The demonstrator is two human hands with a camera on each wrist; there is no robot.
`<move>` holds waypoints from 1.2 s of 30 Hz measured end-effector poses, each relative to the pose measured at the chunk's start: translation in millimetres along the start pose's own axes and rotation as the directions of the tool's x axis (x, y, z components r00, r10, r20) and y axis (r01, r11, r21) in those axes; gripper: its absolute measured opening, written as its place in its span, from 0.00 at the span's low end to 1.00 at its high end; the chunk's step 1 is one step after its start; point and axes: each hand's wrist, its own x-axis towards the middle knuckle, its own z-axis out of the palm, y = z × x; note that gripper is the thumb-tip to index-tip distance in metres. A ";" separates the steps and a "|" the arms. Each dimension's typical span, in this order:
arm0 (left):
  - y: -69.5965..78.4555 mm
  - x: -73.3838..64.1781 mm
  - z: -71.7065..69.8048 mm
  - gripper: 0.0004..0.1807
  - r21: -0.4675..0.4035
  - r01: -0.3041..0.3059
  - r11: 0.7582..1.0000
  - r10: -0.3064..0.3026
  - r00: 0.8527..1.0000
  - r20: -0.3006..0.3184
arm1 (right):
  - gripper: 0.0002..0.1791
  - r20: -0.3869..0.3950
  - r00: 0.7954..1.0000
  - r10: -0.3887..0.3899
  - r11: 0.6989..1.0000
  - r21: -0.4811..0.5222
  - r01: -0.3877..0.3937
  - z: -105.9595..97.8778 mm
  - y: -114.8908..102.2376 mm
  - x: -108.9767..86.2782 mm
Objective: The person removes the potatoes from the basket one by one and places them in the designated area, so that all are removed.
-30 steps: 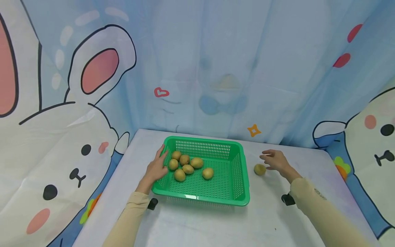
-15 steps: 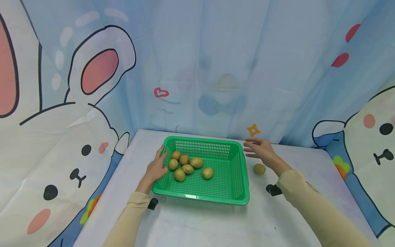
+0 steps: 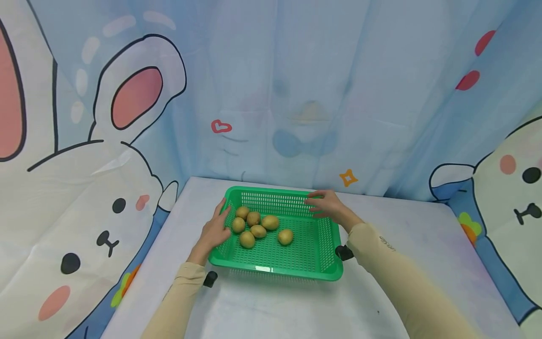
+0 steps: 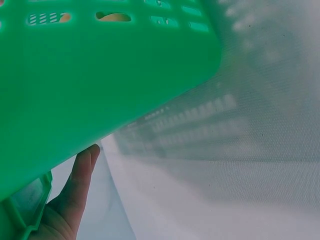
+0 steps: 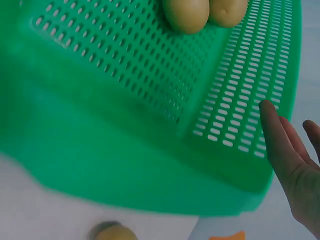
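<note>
Several potatoes (image 3: 270, 222) lie in a green plastic basket (image 3: 279, 270), mostly toward its left side. My left hand (image 3: 213, 230) holds the basket's left rim, thumb on the inner side; in the left wrist view fingers (image 4: 82, 172) lie along the outside wall. My right hand (image 3: 328, 205) is over the basket's back right corner, fingers spread and nothing in them. The right wrist view shows its straight fingers beside the slotted wall, with two potatoes (image 5: 187, 15) farther in. A lone potato (image 5: 116, 233) sits on the table outside; my right arm hides it in the head view.
The basket stands on a white-covered table (image 3: 262, 310). Behind and at the sides hangs a blue curtain (image 3: 305, 94) with cartoon rabbits. A small black device (image 3: 344, 253) hangs beneath my right wrist, and a similar black device (image 3: 210, 279) is at my left wrist.
My right hand has moved left from beside the lone potato, across the basket's right rim to above its back right corner. My left hand and the potatoes in the basket have stayed put.
</note>
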 end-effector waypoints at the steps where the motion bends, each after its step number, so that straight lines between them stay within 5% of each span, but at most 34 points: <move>1: -0.4 0.3 0.2 0.42 0.001 0.000 1.000 0.000 1.000 -0.002 | 0.29 0.001 1.000 0.013 1.000 -0.007 -0.013 3.9 0.2 2.8; 19: 0.8 -0.4 -2.3 0.41 -0.011 -0.013 1.000 0.013 1.000 -0.008 | 0.28 0.044 0.993 0.106 0.975 -0.199 -0.096 62.4 17.6 15.7; 29: 1.9 -2.0 -2.4 0.41 -0.005 -0.022 1.000 0.022 1.000 -0.014 | 0.26 0.098 0.989 0.111 0.966 -0.243 -0.084 70.9 30.8 15.5; 36: 1.8 -1.3 -3.0 0.41 0.002 -0.020 1.000 0.020 1.000 -0.017 | 0.24 0.069 0.989 0.132 0.969 -0.218 -0.114 77.2 33.1 18.3</move>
